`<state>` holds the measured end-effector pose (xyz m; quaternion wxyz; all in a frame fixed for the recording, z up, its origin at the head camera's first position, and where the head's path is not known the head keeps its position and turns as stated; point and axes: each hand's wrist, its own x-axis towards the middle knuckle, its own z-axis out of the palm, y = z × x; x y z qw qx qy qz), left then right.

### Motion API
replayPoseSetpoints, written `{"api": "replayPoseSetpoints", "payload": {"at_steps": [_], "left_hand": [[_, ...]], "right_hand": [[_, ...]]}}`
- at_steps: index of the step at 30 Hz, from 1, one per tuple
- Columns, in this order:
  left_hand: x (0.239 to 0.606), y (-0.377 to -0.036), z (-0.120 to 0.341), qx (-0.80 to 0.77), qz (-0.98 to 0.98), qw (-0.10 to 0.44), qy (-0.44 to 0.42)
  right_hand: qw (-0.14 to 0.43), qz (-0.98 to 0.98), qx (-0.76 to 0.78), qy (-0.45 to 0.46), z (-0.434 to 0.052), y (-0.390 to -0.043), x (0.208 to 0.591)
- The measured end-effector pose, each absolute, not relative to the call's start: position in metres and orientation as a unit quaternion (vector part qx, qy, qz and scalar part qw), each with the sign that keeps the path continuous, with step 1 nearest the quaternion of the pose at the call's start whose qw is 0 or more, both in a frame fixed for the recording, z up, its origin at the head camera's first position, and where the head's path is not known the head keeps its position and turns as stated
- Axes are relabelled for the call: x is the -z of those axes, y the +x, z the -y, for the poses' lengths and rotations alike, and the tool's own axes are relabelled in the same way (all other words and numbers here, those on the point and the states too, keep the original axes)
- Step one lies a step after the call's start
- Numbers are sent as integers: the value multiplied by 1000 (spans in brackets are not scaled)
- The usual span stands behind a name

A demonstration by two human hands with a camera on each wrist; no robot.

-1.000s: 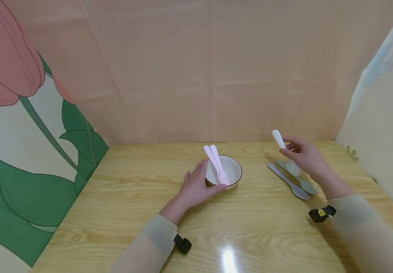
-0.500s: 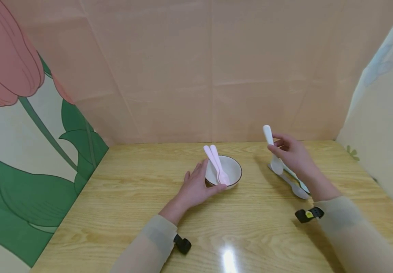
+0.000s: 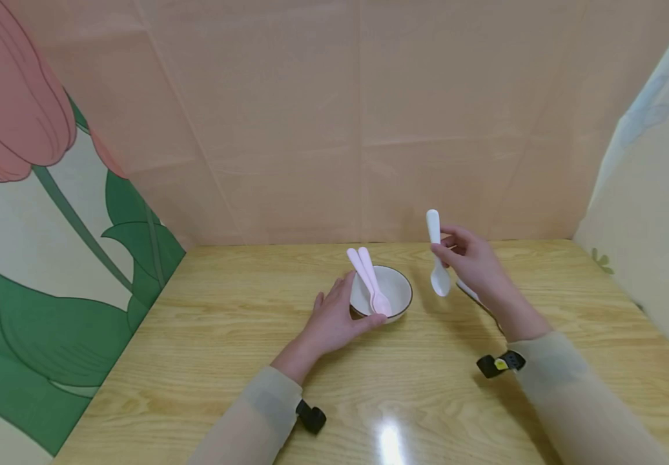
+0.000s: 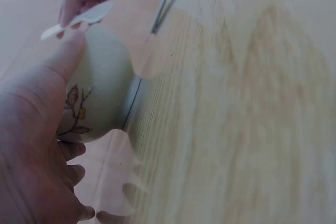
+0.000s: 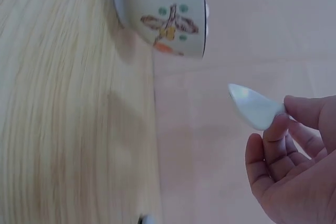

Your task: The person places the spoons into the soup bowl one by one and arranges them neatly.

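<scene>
My left hand (image 3: 334, 323) grips the near left side of a white bowl (image 3: 397, 285) with a dark rim. The thumb reaches along the near side and the fingers spread behind. In the left wrist view, a painted branch decorates the bowl (image 4: 102, 82). Two pink utensils (image 3: 365, 266), the front one spoon-shaped, lean in the bowl, handles up over the rim. To the right, my right hand (image 3: 474, 263) pinches a white spoon (image 3: 440, 283) between thumb and fingers, above the table. Its handle points up and its head down, apart from the bowl (image 5: 163, 3) in the right wrist view.
On the wooden table (image 3: 195, 336), spoons lie right of the bowl; only a grey handle (image 3: 468, 290) and a thin edge show past my right forearm. A peach backdrop (image 3: 311, 142) rises at the table's back edge, with printed panels on both sides.
My right hand has carried the white spoon leftward from above the lying spoons to near the bowl, and the spoon has turned more upright. My left hand and the bowl have stayed put.
</scene>
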<state>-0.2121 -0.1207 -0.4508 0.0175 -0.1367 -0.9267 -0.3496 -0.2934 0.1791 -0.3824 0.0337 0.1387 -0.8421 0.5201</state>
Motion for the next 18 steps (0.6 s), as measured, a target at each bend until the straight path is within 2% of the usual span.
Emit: {"api": "replayPoseSetpoints", "payload": {"at_steps": [18], "left_hand": [[448, -211, 121, 353, 926, 14, -135]], "right_hand": [[25, 825, -544, 155, -133, -292, 377]]}}
